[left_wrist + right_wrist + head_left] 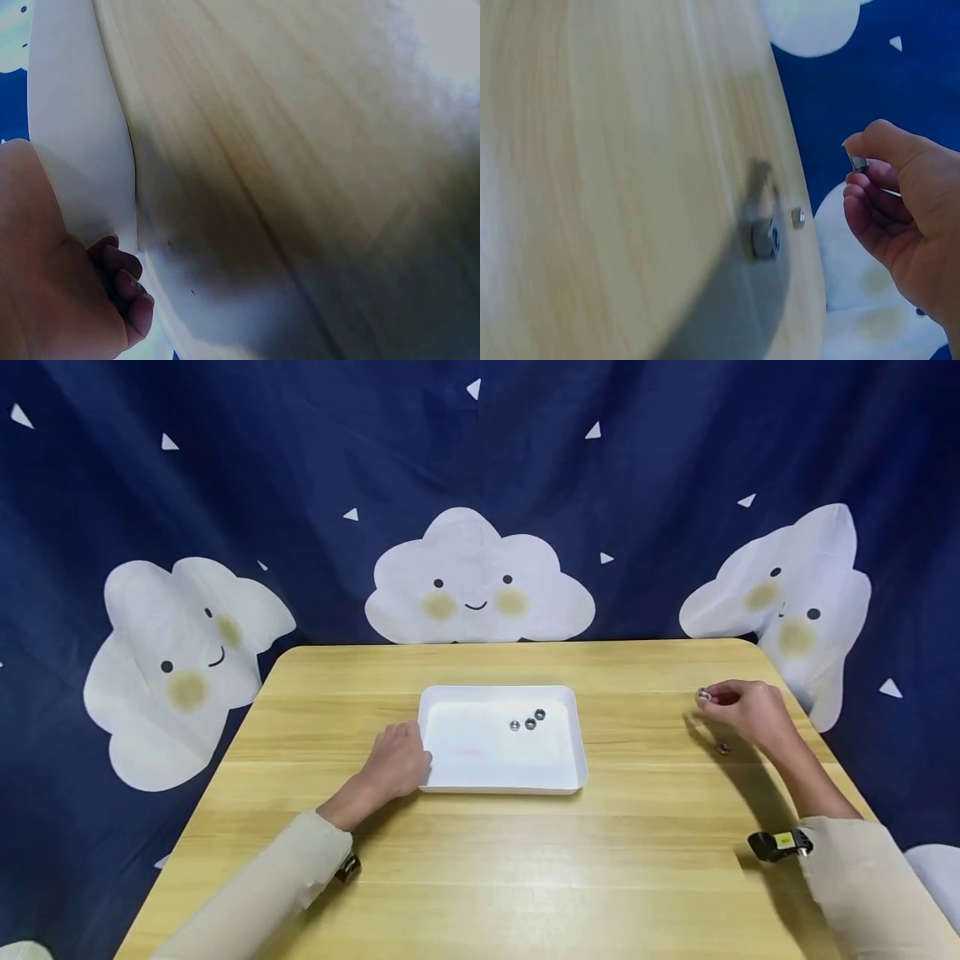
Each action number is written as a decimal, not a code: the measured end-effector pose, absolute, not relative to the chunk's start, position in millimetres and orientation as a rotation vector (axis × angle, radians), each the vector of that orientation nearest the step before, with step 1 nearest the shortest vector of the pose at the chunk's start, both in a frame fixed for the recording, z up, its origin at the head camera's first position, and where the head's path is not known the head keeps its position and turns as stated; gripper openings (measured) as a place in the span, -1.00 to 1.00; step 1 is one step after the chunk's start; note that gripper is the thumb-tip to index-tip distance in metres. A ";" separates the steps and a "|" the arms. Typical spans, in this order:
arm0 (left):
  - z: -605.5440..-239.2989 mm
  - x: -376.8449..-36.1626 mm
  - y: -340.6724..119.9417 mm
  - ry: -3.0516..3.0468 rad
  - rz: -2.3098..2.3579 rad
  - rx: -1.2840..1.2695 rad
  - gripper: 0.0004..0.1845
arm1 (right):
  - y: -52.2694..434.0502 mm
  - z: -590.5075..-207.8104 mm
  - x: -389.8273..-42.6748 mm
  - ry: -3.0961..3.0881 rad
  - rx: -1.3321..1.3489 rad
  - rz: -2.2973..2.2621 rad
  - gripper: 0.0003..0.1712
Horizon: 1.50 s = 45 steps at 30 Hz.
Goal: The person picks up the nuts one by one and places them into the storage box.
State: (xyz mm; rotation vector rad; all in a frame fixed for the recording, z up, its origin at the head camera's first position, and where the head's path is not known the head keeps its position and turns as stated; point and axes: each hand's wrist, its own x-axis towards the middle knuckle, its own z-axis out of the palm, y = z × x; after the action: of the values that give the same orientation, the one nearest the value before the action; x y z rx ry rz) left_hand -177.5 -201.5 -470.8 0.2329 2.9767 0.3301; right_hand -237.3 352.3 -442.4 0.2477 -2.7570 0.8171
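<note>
At 3 o'clock from the white tray [465, 768], the right hand [750, 714] hangs over the desk [510, 860], thumb and fingertips closed on 1 metal nut [859, 161], with the remaining fingers loosely bent. The nut looks lifted clear of the wood. In the right wrist view 2 more pieces lie on the desk at about 8 o'clock from it: a larger loose nut [765, 238] and a smaller metal piece [798, 217], nearer the desk's edge.

Inside the tray, 3 collected nuts [530, 723] lie at 1 to 2 o'clock from its middle. At the tray's rim, between 8 and 9 o'clock, the left hand [397, 760] is curled tight and appears to grip the edge; the exact hold is partly hidden.

The step in hand seems to be carrying a single nut, with at least 2 pieces left outside. The next move probably calls for a firm pinch, a level path toward 9 o'clock, a low release over the tray, and a steady left hold.
</note>
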 end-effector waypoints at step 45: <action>-469.4 -177.3 -200.2 2.979 0.282 0.239 -0.70 | 233.9 -405.0 -253.1 -2.768 0.491 1.029 -0.80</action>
State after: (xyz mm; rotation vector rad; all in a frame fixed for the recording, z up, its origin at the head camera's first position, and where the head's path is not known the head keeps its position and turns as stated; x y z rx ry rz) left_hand -177.3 -200.2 -469.4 0.2387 2.9788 0.2819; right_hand -253.1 233.9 -405.0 0.4914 -2.7683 1.0286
